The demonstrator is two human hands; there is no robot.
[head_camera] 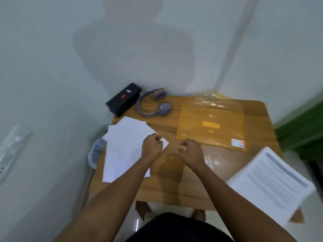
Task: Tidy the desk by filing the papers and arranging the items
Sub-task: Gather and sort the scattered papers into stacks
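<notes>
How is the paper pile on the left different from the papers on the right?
The left pile looks blank and lies fanned out; the right papers carry grey printed lines in a neat stack. The right papers jut far past the desk; the left pile barely does. Both are white paper.

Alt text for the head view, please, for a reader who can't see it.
A person's left hand rests curled on loose white papers on a wooden desk, right hand loosely curled beside it. A yellow folder, purple headphones, a black box and a printed document lie around.
</notes>
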